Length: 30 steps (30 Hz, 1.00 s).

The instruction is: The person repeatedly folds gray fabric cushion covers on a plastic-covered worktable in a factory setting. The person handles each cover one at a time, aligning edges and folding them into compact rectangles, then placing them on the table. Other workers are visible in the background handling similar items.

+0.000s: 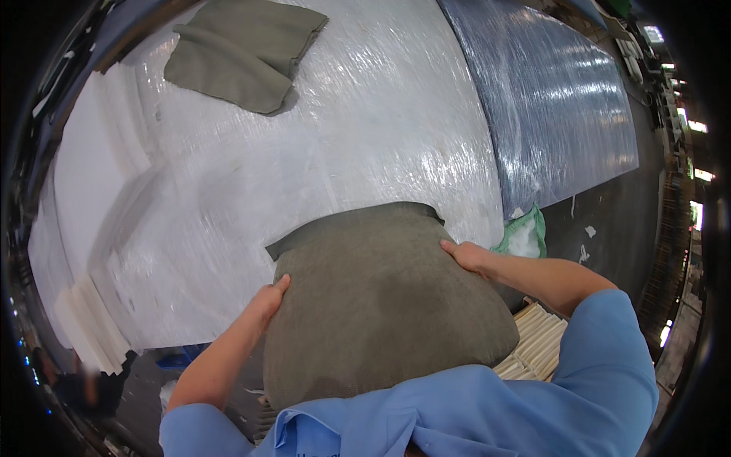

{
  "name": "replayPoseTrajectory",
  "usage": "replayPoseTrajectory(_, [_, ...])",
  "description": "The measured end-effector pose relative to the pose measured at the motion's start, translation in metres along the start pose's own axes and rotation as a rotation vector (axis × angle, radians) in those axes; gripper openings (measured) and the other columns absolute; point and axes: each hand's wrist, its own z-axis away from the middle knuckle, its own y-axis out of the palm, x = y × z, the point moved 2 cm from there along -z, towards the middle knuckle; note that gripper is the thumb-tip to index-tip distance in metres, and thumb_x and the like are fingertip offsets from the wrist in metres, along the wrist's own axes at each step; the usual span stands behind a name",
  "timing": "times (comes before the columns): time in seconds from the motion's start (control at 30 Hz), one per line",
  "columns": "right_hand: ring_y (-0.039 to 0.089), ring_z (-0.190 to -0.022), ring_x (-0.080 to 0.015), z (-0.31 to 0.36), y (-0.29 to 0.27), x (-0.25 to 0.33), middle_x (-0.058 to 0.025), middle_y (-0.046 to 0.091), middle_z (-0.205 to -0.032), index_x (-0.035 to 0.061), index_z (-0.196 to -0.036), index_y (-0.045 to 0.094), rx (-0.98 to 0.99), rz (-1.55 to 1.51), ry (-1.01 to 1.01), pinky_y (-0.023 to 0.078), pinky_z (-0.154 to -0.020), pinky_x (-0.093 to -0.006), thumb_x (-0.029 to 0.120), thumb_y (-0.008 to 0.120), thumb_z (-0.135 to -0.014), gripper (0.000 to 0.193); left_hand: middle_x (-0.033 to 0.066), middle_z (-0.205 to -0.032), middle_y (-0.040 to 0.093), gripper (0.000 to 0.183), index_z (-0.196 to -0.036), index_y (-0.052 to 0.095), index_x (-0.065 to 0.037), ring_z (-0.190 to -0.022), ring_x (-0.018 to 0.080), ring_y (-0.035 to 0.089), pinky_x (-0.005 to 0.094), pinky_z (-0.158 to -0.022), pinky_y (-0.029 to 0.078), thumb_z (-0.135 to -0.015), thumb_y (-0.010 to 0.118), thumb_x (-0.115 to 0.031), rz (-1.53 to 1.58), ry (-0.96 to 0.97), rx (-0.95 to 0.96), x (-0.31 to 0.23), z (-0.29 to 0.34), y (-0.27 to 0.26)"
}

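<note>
A plump cushion (pixel 381 305) in a grey-green fabric cover lies against my body, its far end resting at the edge of the plastic-wrapped surface. A flat band of loose fabric runs across its far end. My left hand (pixel 272 298) grips the left side, thumb on top and fingers hidden beneath. On the opposite side my right hand (pixel 466 257) holds the edge in the same way, a little farther from me. Another piece of the same grey-green fabric (pixel 244 57) lies folded and flat on the far part of the surface.
Clear film covers the large white worktop (pixel 381 114). A blue-grey film-wrapped stack (pixel 563 107) stands at the right. Between it and me sits a green-edged bag (pixel 525 232). White foam sheets (pixel 95 183) line the left side, and pale slats (pixel 537 343) lie below my right arm.
</note>
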Motion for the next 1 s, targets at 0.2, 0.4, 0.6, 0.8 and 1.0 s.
replayPoseTrajectory(0.2, [0.055,-0.131,-0.0392,-0.033,0.000,0.014,-0.0279,0.051,-0.147,-0.0093,-0.150,0.042,0.030,-0.076,-0.036,0.045,-0.106,-0.0520,0.059,0.038,-0.106,0.081,0.0295,-0.137,0.060,0.079,-0.141,0.047,0.017,-0.122,0.0377,0.063,0.0449,-0.102,0.050,-0.106,0.047,-0.054,-0.028,0.154,0.051,-0.003,-0.045,-0.002])
replayPoseTrajectory(0.4, [0.059,-0.126,-0.0394,-0.076,0.001,0.011,-0.0286,0.055,-0.142,-0.0091,-0.148,0.044,-0.022,-0.239,-0.167,0.046,-0.105,-0.0510,0.055,0.038,-0.107,0.076,0.0259,-0.124,0.068,0.074,-0.127,0.063,0.013,-0.116,0.0321,0.066,0.0429,-0.098,0.051,-0.105,0.049,-0.057,-0.010,0.220,-0.002,-0.007,-0.064,0.007])
replayPoseTrajectory(0.6, [0.062,-0.122,-0.0350,-0.084,0.009,-0.015,-0.0227,0.063,-0.136,-0.0067,-0.135,0.060,-0.087,-0.452,-0.430,0.046,-0.105,-0.0457,0.052,0.048,-0.104,0.067,0.0270,-0.127,0.067,0.085,-0.126,0.065,0.012,-0.122,0.0345,0.063,0.0424,-0.103,0.047,-0.097,0.053,-0.067,-0.204,0.397,-0.212,0.000,-0.054,0.002])
replayPoseTrajectory(0.8, [0.065,-0.108,-0.0279,0.009,0.020,-0.069,-0.0183,0.067,-0.121,-0.0013,-0.133,0.062,0.353,-0.958,-0.579,0.050,-0.097,-0.0430,0.028,0.069,-0.091,0.051,0.0287,-0.130,0.065,0.091,-0.128,0.063,0.015,-0.124,0.0355,0.062,0.0416,-0.106,0.046,-0.092,0.059,-0.068,-0.216,0.504,-0.098,0.002,-0.019,0.001])
replayPoseTrajectory(1.0, [0.060,-0.119,-0.0323,0.105,-0.040,-0.056,-0.0253,0.051,-0.142,0.0011,-0.158,0.027,0.018,-1.011,-1.004,0.050,-0.101,-0.0441,0.014,0.066,-0.084,0.084,0.0298,-0.152,0.044,0.099,-0.155,0.029,0.010,-0.138,0.0348,0.049,0.0415,-0.113,0.040,-0.095,0.059,-0.063,-0.315,0.839,0.055,-0.060,0.040,0.034])
